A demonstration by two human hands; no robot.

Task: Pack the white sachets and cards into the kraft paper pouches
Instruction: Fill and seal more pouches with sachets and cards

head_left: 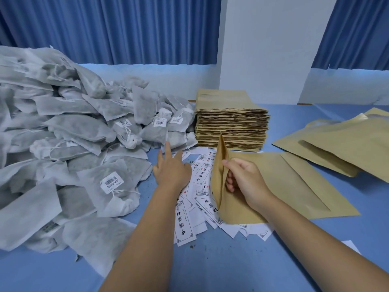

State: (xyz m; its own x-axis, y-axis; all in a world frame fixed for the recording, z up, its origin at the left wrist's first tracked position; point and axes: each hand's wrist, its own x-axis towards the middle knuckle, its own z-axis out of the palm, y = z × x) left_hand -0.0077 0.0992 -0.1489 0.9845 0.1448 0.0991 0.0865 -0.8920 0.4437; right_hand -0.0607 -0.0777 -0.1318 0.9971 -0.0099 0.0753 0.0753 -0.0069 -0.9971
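Kraft paper, thin and creased, is what the right hand (244, 178) pinches. Its thumb and fingers curl round the upper lip of a kraft pouch (277, 182) and lift it, so the mouth gapes toward the left while the rest of the pouch lies flat on the blue table (210, 268). The left hand (172, 168) holds nothing. Its fingers are straight and spread, index finger stretched out, palm down over the scattered cards (186, 220) and just short of the heap of white sachets (80, 127). The two hands are near each other but apart. Behind them stands a stack of flat pouches (231, 125), and several more loose pouches (341, 148) lie at the far right.

The risks look to lie in the picking. The cards overlap in a loose fan, so a flat-fingered drag could bring two at once or shove some under the pouch. The sachets are piled high with drawstrings trailing, so pulling one from the foot of the heap may snag a string and tumble its neighbours onto the cards. A one-handed pinch may also let the mouth sag shut before anything goes in.
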